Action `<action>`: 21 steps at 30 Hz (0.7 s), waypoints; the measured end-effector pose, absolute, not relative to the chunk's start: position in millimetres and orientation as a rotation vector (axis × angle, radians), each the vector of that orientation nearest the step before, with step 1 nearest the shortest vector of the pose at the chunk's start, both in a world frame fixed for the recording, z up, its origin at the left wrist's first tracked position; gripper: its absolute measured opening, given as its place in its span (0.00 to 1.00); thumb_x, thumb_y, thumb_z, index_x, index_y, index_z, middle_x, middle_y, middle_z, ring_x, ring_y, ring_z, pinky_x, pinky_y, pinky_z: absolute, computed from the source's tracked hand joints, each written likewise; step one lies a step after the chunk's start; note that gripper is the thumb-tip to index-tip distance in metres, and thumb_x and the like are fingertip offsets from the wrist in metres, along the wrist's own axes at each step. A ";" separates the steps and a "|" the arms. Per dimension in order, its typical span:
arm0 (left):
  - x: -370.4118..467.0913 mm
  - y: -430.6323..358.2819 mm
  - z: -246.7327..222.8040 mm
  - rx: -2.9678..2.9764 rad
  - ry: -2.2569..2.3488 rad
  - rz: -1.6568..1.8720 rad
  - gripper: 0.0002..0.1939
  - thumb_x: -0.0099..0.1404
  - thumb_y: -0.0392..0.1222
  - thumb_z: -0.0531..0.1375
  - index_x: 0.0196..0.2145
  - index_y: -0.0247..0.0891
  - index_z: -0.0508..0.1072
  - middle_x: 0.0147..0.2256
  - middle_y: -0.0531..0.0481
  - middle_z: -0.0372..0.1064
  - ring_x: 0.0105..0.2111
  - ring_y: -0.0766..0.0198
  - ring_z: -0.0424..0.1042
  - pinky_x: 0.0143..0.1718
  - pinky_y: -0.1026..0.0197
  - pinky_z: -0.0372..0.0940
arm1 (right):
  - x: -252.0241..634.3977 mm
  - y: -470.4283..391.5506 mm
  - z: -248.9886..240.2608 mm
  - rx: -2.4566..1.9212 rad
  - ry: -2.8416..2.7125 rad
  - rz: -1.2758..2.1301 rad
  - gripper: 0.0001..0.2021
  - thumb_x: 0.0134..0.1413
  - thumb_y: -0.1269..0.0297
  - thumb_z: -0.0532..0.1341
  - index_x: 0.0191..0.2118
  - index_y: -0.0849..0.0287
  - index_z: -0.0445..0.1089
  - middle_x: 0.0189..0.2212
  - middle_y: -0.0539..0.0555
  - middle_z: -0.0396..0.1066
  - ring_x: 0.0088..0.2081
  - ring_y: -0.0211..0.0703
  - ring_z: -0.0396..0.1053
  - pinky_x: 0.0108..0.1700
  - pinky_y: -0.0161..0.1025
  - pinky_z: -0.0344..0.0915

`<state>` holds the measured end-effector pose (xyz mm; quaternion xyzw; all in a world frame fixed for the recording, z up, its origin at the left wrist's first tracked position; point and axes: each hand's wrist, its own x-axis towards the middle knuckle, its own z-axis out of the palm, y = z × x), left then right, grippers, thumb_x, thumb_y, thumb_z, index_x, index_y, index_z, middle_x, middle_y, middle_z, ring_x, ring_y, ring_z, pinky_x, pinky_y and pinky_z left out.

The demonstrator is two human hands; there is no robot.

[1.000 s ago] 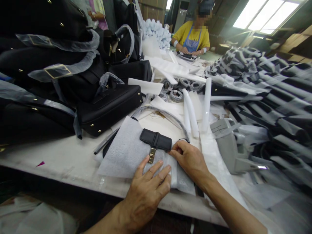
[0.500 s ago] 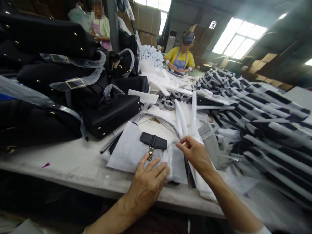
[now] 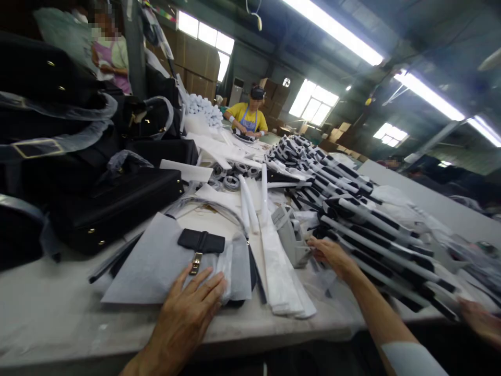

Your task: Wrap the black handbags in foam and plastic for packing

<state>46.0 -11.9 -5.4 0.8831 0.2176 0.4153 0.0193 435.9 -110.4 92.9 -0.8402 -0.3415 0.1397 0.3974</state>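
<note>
A black handbag [image 3: 201, 241] lies on the table under a sheet of white wrapping paper [image 3: 141, 266]; its flap strap and gold clasp [image 3: 195, 263] show on top. My left hand [image 3: 188, 308] rests flat on the paper at the bag's near side, fingers spread, fingertips close to the clasp. To the right, my right hand [image 3: 332, 256] has its fingers pinched together at the near end of a grey tape dispenser [image 3: 287, 230]. What lies between those fingertips is too small to make out. The bag's handle [image 3: 230, 211] arches behind it, in clear wrap.
Black bags [image 3: 121, 203] are stacked on the left. White paper strips [image 3: 279, 271] lie between bag and dispenser. A heap of wrapped black-and-white straps [image 3: 364, 230] fills the right side. Co-workers [image 3: 248, 117] stand beyond; another person's hand [image 3: 479, 318] reaches in at the right edge.
My right hand has moved right, from above the bag's right side to the tape dispenser. My left hand stays on the paper. The view has turned to the right.
</note>
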 end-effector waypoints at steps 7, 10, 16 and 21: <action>48.9 -11.9 -10.1 2.685 0.694 1.345 0.17 0.74 0.42 0.48 0.49 0.48 0.74 0.46 0.54 0.77 0.51 0.60 0.72 0.66 0.47 0.46 | 441.6 -94.8 79.8 -2.031 -0.743 0.616 0.17 0.40 0.51 0.66 0.27 0.63 0.75 0.28 0.59 0.77 0.28 0.44 0.70 0.32 0.39 0.63; 48.6 -11.7 -9.2 2.687 0.685 1.323 0.16 0.74 0.42 0.48 0.49 0.49 0.74 0.47 0.56 0.76 0.51 0.60 0.72 0.65 0.48 0.47 | 441.0 -92.1 80.1 -1.979 -0.705 0.605 0.15 0.39 0.53 0.66 0.24 0.63 0.74 0.25 0.57 0.75 0.26 0.42 0.68 0.31 0.39 0.61; 47.0 -11.0 -6.8 2.680 0.663 1.291 0.16 0.74 0.43 0.48 0.49 0.48 0.74 0.48 0.56 0.76 0.51 0.59 0.72 0.65 0.48 0.45 | 427.0 -107.2 98.5 -1.844 -0.591 0.453 0.14 0.36 0.53 0.67 0.23 0.59 0.70 0.20 0.51 0.70 0.26 0.41 0.67 0.34 0.39 0.64; 44.6 -13.2 -3.2 2.707 0.681 1.224 0.16 0.74 0.42 0.49 0.50 0.47 0.74 0.49 0.55 0.75 0.52 0.59 0.70 0.65 0.47 0.43 | 421.6 -139.5 86.4 -1.815 -0.462 0.464 0.14 0.31 0.54 0.69 0.23 0.58 0.70 0.19 0.49 0.66 0.23 0.40 0.64 0.30 0.40 0.65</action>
